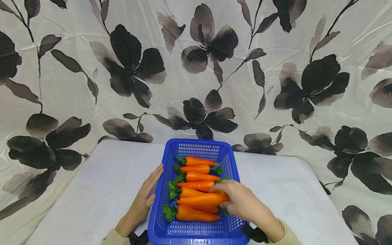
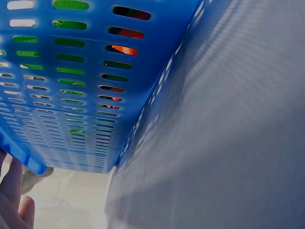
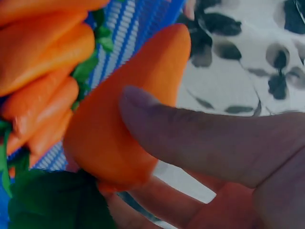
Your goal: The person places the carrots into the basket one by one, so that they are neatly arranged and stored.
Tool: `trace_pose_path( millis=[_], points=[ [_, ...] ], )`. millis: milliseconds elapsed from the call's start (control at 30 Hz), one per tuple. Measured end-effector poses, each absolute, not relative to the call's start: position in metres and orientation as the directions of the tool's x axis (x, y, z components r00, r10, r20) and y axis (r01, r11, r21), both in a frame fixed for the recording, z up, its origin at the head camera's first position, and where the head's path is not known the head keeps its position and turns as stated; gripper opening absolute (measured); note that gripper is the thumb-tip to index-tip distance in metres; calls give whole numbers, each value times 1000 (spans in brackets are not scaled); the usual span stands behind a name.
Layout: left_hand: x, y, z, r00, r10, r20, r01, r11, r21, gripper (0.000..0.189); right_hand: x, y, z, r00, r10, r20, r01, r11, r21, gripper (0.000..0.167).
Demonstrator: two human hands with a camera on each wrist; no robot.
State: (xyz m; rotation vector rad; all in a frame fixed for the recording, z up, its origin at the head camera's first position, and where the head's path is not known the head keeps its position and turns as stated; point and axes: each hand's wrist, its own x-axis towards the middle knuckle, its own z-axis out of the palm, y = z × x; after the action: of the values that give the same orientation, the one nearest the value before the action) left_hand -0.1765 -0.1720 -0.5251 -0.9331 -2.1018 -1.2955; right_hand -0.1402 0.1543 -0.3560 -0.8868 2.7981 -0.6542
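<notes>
A blue plastic basket (image 1: 199, 239) holds several orange carrots (image 1: 198, 215) with green leafy tops, lying crosswise in a row. My right hand (image 1: 240, 200) reaches over the basket's right side and grips a carrot (image 1: 199, 198) by its thick end, above the others. In the right wrist view the thumb presses on this carrot (image 3: 121, 112), with the other fingers behind it and green leaves (image 3: 52, 202) below. My left hand (image 1: 142, 199) lies along the basket's left wall with straight fingers touching the rim. Only the fingers of the left hand (image 2: 13, 195) show in the left wrist view.
The basket stands on a table with a white cover (image 1: 92, 190). Behind it hangs a pale cloth with dark flowers (image 1: 211, 44). A black strap (image 1: 255, 234) is around the right wrist, and another (image 1: 139, 238) is at the left wrist.
</notes>
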Motion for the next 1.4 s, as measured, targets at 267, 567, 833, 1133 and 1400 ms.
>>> trace_pose_path(
  millis=[267,567,833,1133,1400],
  points=[
    [-174,-172,-525,-646,288,707,761,316,566,67,-136,141,-365,-751,-623,-219,-523,763,-379,36],
    [-172,-171,-526,-631,280,724,773,316,551,67,-139,127,-376,-664,-682,-308,-599,731,-327,31],
    [-168,-172,-526,-646,279,711,760,321,565,66,-137,117,-383,-652,-641,-406,-580,766,-277,30],
    [-163,-169,-524,-671,274,689,738,328,589,65,-139,109,-401,-697,-510,-504,-520,844,-135,32],
    [-161,-168,-523,-667,276,692,742,333,581,65,-136,102,-411,-767,-362,-530,-433,901,11,49]
  ],
)
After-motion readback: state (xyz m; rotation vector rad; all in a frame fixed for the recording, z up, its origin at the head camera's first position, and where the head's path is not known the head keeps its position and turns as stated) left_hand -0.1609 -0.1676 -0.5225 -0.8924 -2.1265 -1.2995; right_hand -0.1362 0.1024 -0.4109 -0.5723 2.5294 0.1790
